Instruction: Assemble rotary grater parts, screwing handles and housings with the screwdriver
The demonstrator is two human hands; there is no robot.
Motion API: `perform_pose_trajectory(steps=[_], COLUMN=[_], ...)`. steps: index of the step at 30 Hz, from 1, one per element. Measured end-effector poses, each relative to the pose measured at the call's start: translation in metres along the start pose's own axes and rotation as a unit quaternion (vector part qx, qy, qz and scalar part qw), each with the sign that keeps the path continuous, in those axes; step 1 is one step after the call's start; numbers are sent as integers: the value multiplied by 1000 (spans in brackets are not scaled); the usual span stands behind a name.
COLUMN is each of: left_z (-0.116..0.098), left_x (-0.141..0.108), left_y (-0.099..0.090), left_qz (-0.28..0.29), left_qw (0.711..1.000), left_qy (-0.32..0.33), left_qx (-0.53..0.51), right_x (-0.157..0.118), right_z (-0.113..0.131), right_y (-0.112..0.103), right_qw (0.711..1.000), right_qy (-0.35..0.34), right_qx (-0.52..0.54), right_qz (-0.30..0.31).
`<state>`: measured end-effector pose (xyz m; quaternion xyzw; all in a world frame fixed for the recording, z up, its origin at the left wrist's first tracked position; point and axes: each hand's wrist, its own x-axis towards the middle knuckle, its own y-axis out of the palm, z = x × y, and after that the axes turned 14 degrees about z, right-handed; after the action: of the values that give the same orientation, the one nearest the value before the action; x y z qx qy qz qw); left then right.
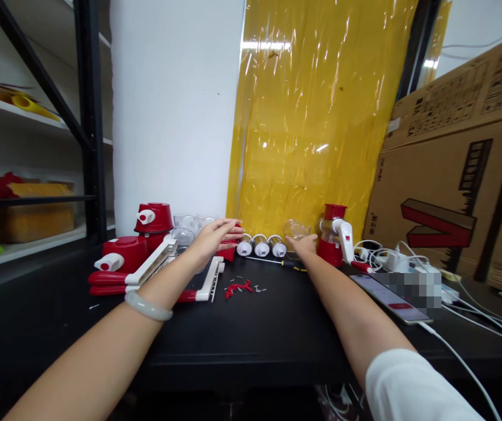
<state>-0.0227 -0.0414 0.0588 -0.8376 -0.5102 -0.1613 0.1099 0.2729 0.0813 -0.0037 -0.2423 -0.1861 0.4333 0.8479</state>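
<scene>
My left hand (217, 235) is held over the back of the table, fingers stretched out to the right, beside a red part (228, 251). My right hand (306, 242) reaches to a clear plastic piece (294, 229); whether it grips this is hard to tell. Between the hands stand or lie three metallic drums with white ends (261, 245), and a screwdriver (292, 266) lies in front of them. Small red parts (237, 287) and screws (258, 289) are scattered nearer me. An assembled red and white grater (332, 237) stands right of my right hand.
Red housings (123, 253), white crank handles with red grips (154, 264) and clear cups (184, 235) crowd the left. A phone (391, 298), white cables (461, 351) and a large cardboard box (444, 193) occupy the right. A yellow plastic curtain (312, 117) hangs behind.
</scene>
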Motion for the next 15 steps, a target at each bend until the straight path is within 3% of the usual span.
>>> perform_pose_trajectory(steps=[8,15], left_z=[-2,-2], left_x=[0,0], left_y=[0,0], left_qz=[-5,-15], left_qw=[1000,1000], left_qy=[5,7], left_qx=[5,6], right_x=[5,-15], right_z=[-3,7], right_y=[-2,-4], right_qw=[999,996], right_qy=[11,13], right_qx=[-49,-86], right_qz=[-11,-16])
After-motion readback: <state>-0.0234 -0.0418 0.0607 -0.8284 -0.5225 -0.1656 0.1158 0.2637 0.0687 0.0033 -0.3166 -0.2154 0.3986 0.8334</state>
